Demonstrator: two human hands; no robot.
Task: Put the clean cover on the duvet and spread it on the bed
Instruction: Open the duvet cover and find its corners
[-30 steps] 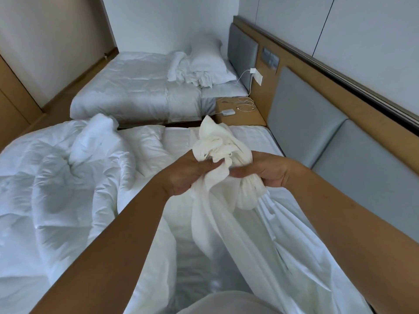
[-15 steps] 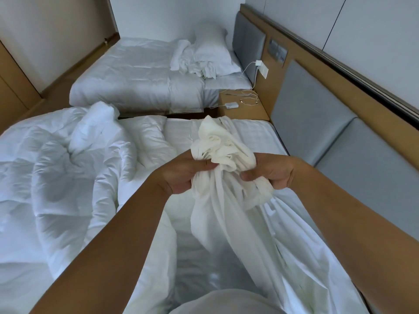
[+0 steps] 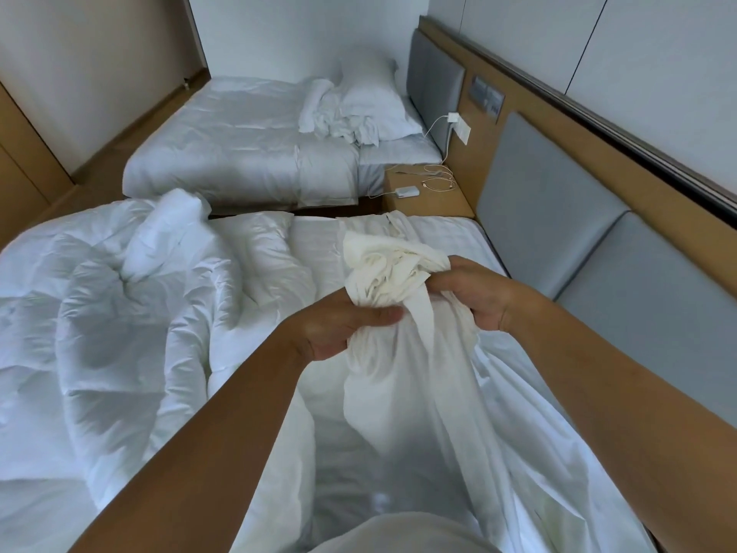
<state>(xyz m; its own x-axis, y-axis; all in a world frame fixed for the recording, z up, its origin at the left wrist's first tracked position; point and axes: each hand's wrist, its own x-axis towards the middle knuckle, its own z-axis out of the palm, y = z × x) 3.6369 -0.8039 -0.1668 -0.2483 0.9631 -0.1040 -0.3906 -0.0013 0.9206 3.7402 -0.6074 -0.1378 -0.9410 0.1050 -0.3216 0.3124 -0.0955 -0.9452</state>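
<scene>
A white duvet cover (image 3: pixel 402 353) is bunched up in front of me, with its gathered top sticking up and its long folds hanging down over the near bed (image 3: pixel 446 237). My left hand (image 3: pixel 339 329) grips the bunch from the left. My right hand (image 3: pixel 474 297) pinches it from the right, a little higher. The bare, puffy white duvet (image 3: pixel 103 333) lies crumpled across the left half of the bed, apart from the cover.
A second made bed (image 3: pixel 247 153) with a pillow (image 3: pixel 375 101) and crumpled linen stands beyond. Between the beds is a wooden nightstand (image 3: pixel 430 197) with a charger and cables. A padded grey headboard (image 3: pixel 558 217) runs along the right wall. Wooden floor lies at far left.
Both hands have worked along the bunched cover; my right hand has risen slightly and my left hand has dropped a little. The view has tilted down, showing more of the far bed.
</scene>
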